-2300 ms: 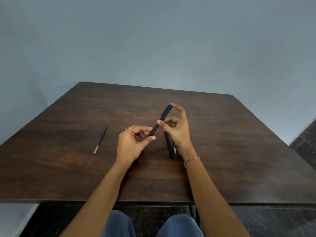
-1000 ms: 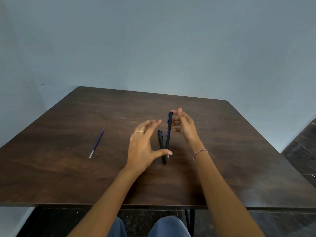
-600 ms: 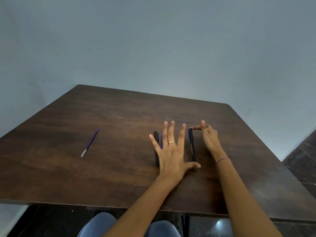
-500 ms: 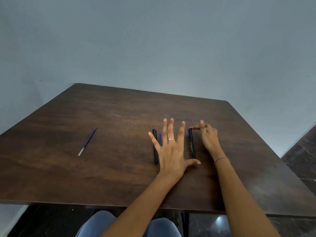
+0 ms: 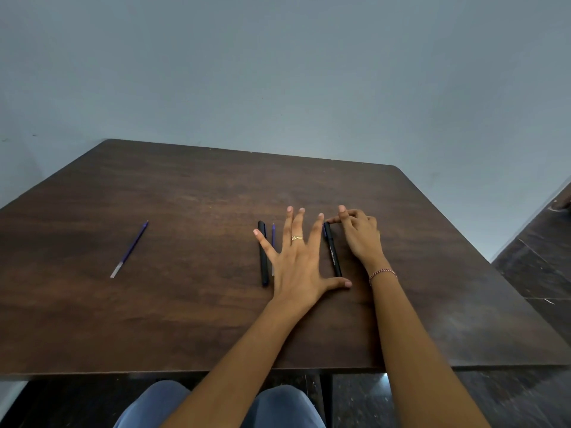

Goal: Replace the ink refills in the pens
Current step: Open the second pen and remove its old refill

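Step in hand, as I read it: 1 pen being laid aside on the bench (image 5: 185, 196), the other not yet started

Right pen (image 5: 333, 254): black, slim, pale print along the barrel, flat on the wood and pointing away from the person. Looks assembled, so probably done; the refill inside cannot be seen. A sliver of blue shows at its far end

Right hand (image 5: 360, 237): fingers (image 5: 343, 211) curled, tips meeting on the pen's far end in what looks like a light pinch

Left hand (image 5: 298, 264): flat on the bench, splayed straight, holding nothing. Thumb tip just by the right pen's near end, little finger across the left pen (image 5: 263, 257)

Left pen: black, plain, roughly parallel to the first, on the other side of the left hand. Blue refill (image 5: 273, 239) lies just beside it, its near part edging under the hand. Loose refill (image 5: 129, 250), blue with a clear end, lies well apart to the far left; spent or spare, cannot tell

Next move calls for: right hand lets go, left hand lifts, left pen gets picked up and opened with both hands. A thin refill flat on wood will likely need a fingertip pinch or a roll to lift
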`<state>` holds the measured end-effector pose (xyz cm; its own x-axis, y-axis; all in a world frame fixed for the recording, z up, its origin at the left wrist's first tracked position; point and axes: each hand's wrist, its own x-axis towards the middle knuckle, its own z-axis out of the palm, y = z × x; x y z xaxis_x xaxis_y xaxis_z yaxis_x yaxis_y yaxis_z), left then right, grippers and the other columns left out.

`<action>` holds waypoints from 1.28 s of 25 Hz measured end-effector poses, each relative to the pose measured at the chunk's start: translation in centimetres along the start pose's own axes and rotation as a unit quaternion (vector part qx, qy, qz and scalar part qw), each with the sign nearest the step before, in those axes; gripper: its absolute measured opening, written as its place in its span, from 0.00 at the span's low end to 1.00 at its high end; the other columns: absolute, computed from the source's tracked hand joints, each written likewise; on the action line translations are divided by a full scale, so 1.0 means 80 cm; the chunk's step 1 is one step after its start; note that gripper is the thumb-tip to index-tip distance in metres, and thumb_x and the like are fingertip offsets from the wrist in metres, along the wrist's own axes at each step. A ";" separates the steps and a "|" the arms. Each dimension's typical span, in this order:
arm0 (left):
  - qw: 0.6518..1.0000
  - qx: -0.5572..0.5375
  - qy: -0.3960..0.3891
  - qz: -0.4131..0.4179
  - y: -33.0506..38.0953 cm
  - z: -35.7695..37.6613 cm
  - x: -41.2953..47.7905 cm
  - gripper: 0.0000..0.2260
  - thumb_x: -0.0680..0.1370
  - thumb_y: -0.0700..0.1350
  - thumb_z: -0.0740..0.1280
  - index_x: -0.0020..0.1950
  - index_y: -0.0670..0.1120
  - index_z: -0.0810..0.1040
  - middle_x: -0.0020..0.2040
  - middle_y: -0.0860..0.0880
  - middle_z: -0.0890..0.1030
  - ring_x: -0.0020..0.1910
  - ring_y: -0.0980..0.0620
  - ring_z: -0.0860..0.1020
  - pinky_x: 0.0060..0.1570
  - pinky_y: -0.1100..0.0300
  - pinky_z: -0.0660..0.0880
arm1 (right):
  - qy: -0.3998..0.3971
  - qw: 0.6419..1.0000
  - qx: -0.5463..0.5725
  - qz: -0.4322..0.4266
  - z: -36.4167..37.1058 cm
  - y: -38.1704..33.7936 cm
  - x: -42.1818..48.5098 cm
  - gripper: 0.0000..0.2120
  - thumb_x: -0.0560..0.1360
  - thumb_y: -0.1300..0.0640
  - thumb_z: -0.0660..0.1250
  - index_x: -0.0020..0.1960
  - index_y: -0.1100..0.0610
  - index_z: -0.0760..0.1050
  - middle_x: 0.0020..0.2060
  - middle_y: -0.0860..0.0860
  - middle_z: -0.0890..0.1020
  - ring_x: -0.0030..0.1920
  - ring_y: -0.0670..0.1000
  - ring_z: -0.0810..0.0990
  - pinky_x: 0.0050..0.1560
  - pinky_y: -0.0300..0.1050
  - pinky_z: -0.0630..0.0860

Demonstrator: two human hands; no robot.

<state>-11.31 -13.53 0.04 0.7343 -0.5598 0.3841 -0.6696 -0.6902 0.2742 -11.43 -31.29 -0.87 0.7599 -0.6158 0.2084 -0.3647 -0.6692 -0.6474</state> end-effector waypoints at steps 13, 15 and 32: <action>0.998 -0.054 -0.012 0.007 -0.002 -0.005 -0.001 0.54 0.59 0.71 0.70 0.76 0.60 0.43 0.77 0.49 0.58 0.77 0.51 0.44 0.57 0.30 0.25 | -0.004 1.000 -0.009 -0.005 -0.001 -0.002 -0.001 0.23 0.79 0.37 0.50 0.52 0.44 0.81 0.59 0.50 0.76 0.66 0.54 0.65 0.64 0.54 0.62; 0.998 -0.058 -0.010 0.007 -0.003 -0.007 -0.002 0.54 0.59 0.71 0.70 0.76 0.60 0.43 0.76 0.49 0.59 0.77 0.51 0.45 0.57 0.30 0.25 | -0.012 1.000 -0.001 -0.006 -0.003 -0.003 -0.002 0.22 0.80 0.38 0.50 0.53 0.44 0.81 0.59 0.50 0.76 0.67 0.54 0.66 0.66 0.54 0.62; 0.998 -0.051 0.019 0.009 -0.055 -0.036 -0.021 0.57 0.60 0.74 0.66 0.75 0.56 0.33 0.78 0.47 0.52 0.76 0.50 0.40 0.56 0.31 0.22 | -0.025 0.989 0.122 -0.076 -0.034 -0.093 -0.012 0.17 0.81 0.47 0.56 0.58 0.53 0.80 0.56 0.50 0.77 0.55 0.45 0.72 0.52 0.34 0.64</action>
<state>-9.91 -8.28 0.74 0.7181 -0.5532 0.4224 -0.6926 -0.6279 0.3551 -10.91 -26.89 5.76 0.8242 -0.4905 0.2831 -0.1089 -0.6278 -0.7707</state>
